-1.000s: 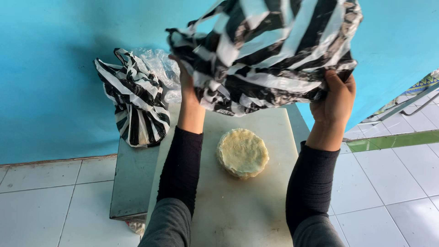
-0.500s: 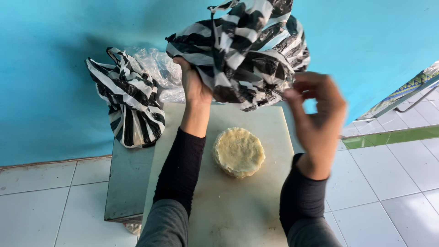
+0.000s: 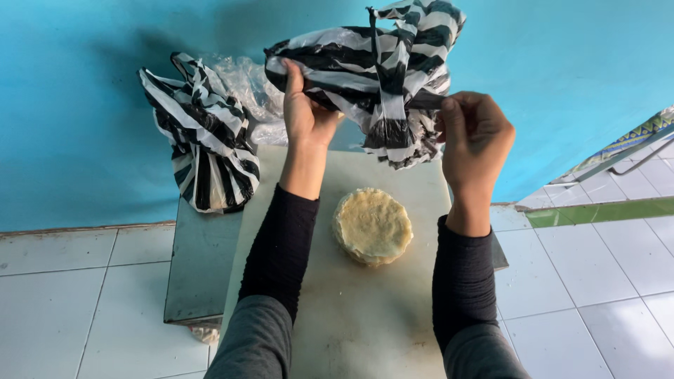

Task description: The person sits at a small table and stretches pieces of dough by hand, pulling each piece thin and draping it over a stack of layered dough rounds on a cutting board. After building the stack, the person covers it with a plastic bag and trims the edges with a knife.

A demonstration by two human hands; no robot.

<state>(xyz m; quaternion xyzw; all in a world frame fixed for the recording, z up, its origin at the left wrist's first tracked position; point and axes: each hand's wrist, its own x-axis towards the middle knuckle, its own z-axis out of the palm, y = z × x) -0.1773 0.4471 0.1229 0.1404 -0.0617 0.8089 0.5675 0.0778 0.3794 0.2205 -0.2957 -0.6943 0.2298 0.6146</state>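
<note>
left hand grip closed on striped bag | right hand grip pinches the same bag's edge | bag held up over worktop | dough disc below both grips | risk: thin plastic may slip or droop onto dough | second striped bag left of left grip

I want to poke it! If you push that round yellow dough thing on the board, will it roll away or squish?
The dough disc probably won't roll: it lies flat on the white board. It would likely dent or slide, since its surface looks soft and lumpy. Its rough edges suggest it may sag or tear if lifted carelessly. Neither the left hand nor the right hand touches it.
</note>
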